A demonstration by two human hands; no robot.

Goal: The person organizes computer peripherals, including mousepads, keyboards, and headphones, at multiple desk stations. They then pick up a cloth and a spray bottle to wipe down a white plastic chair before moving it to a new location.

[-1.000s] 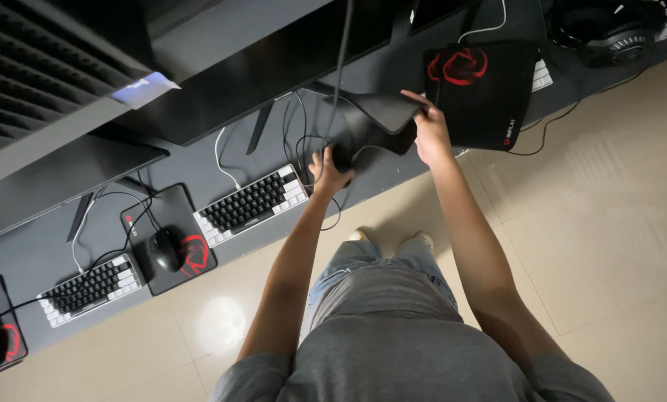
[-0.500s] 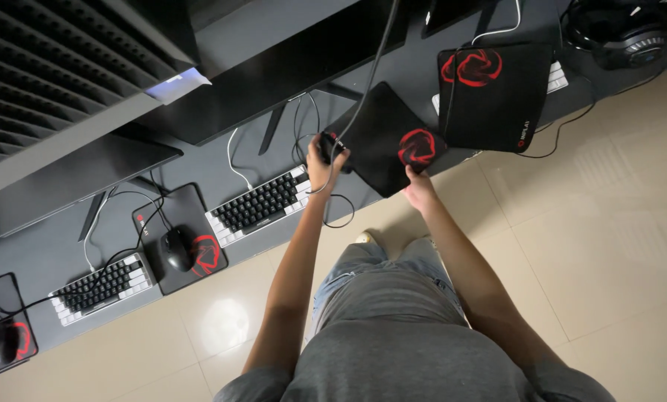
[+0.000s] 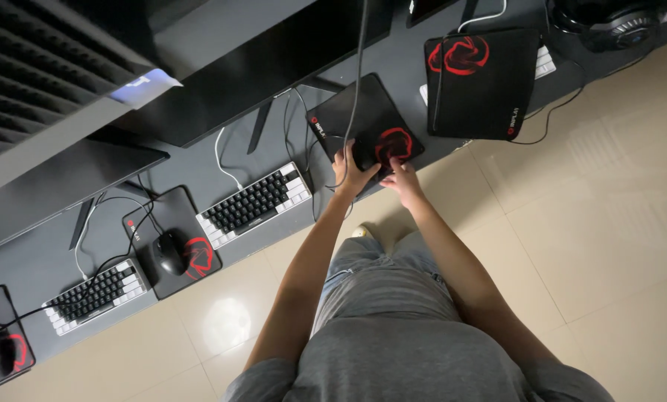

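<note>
Nearest of all, the person's grey shirt (image 3: pixel 415 365) fills the bottom of the head view, and both bare forearms run up from it toward twelve o'clock. The left hand (image 3: pixel 352 175) lies on the near edge of a black mouse pad (image 3: pixel 363 123) with a red emblem, its fingers curled over something small and dark at the pad's six o'clock side; it looks like a mouse, though the hand covers most of it, so how tightly it is gripped cannot be told. A dark cable (image 3: pixel 359 74) runs from the hand's spot straight up toward twelve o'clock across the pad. The right hand (image 3: pixel 402 175) sits just beside the left, at its three o'clock, fingertips (image 3: pixel 393 160) bent down and touching the pad right at the red emblem, holding nothing that shows. The pad lies tilted on the dark desk (image 3: pixel 43 260), its near corner under both hands.

At nine o'clock from the hands lies a black and white keyboard (image 3: pixel 255 202), and farther that way a second mouse pad (image 3: pixel 171 242) bearing a black mouse (image 3: pixel 171 253). At one o'clock, well apart, a third pad (image 3: pixel 482 82) rests over another keyboard. Farthest, monitors (image 3: pixel 259 52) stand along the desk's back edge, and headphones (image 3: pixel 609 22) sit at the top right corner.
</note>
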